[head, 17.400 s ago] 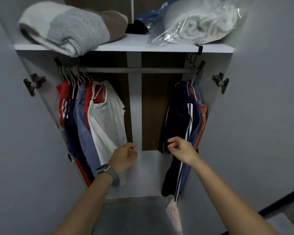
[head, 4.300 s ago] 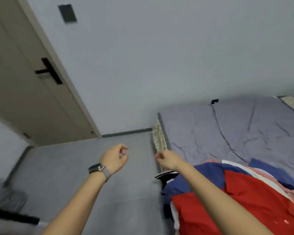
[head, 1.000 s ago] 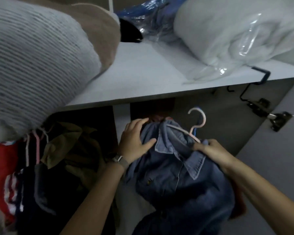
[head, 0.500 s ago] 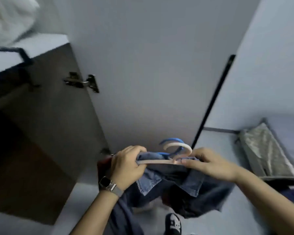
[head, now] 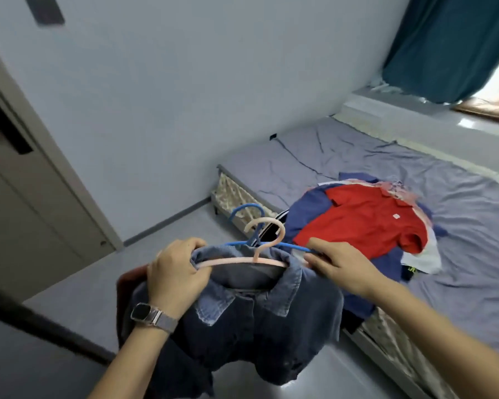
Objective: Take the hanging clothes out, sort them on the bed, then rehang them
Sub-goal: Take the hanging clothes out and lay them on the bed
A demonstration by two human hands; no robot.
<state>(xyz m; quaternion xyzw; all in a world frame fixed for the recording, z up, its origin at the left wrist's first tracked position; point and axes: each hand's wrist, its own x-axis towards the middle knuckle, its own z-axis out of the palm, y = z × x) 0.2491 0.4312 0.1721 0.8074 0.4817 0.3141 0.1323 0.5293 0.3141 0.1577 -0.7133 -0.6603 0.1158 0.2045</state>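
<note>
I hold a bundle of clothes on hangers in front of me, above the floor. A blue denim shirt (head: 260, 315) hangs from a pink hanger (head: 267, 236), with a blue hanger (head: 247, 210) just behind it and a dark red garment (head: 127, 279) showing at the left. My left hand (head: 176, 272) grips the left end of the hangers and denim collar. My right hand (head: 340, 264) grips the right end. A pile of clothes topped by a red polo shirt (head: 366, 223) lies on the bed (head: 470, 254) to the right.
The bed's near corner and frame (head: 231, 194) stand just beyond the hangers. A closed door (head: 20, 203) with a black handle is at the left. Grey floor (head: 92, 286) lies between door and bed. A teal curtain (head: 450, 44) hangs over a window ledge at the far right.
I have turned from the open wardrobe toward the bed, carrying the denim shirt bundle on its hangers with both hands. The wardrobe has left the view; the bed and its pile now show.
</note>
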